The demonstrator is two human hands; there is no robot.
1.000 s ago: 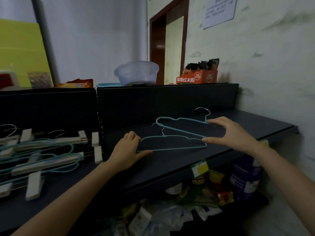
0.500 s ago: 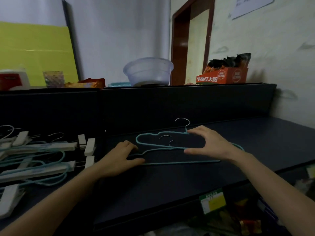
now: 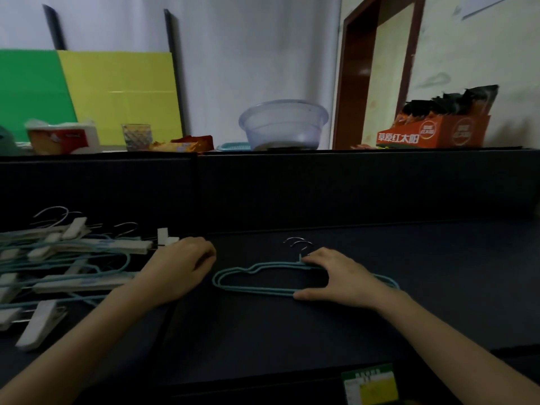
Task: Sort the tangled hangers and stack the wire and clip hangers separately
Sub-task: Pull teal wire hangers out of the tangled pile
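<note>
Two teal wire hangers (image 3: pixel 263 283) lie stacked on the dark shelf (image 3: pixel 292 340), their metal hooks pointing away from me. My right hand (image 3: pixel 342 277) spans their middle, fingers on the neck and thumb hooked at the bottom bar, holding them together. Just left of the hangers' left end rests my left hand (image 3: pixel 181 268), fingers loosely curled, holding nothing and not touching the hangers. A tangled pile of white clip hangers and teal wire hangers (image 3: pixel 73 258) lies at the far left of the shelf.
The shelf's dark back panel (image 3: pixel 350 188) rises behind the hangers. On the ledge above stand a clear plastic bowl (image 3: pixel 283 124), an orange snack box (image 3: pixel 432 133), a glass (image 3: pixel 136 137) and a tissue pack (image 3: pixel 62 138). A price tag (image 3: pixel 371 387) marks the front edge.
The two wire hangers have been drawn together into one aligned stack, flat on the shelf. My left hand has let go of their left end. My view has swung left.
</note>
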